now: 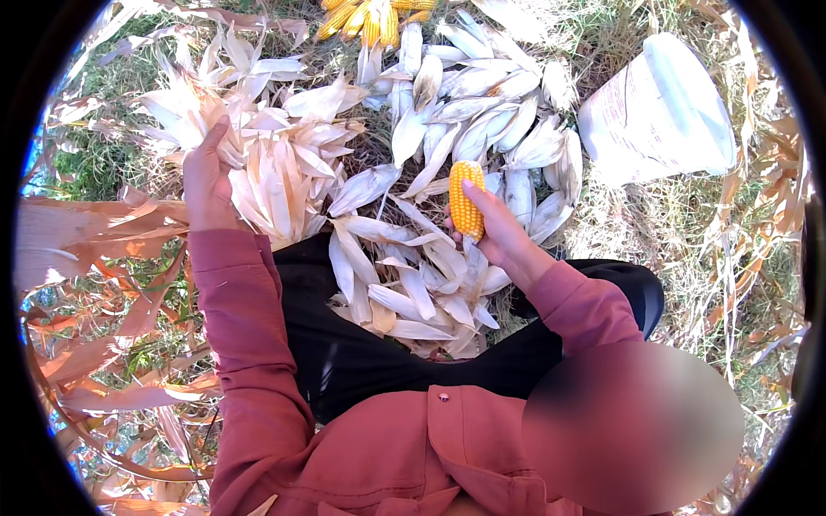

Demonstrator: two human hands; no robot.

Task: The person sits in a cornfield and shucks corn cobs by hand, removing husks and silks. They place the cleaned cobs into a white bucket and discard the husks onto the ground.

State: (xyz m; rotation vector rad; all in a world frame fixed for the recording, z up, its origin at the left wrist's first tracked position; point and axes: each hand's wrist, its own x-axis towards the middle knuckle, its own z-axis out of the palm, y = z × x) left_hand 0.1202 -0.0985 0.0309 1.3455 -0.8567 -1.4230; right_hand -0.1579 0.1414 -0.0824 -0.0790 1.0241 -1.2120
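In my right hand is a bare yellow ear of corn, kept upright with the thumb across its kernels. Pale husk strips hang below that ear's lower end. Out at the left, my left hand has its thumb against a bunch of dry corn husks; some of its fingers are hidden. Loose stripped husks are heaped beside this hand. Ahead of my right hand lies a pile of ears still in their whitish husks. More peeled husks lie between my legs.
Several husked yellow ears are grouped at the far top. A white plastic bucket with printing on it lies tipped at the upper right. Dry corn leaves reach in from the left, and dry grass covers the ground at right.
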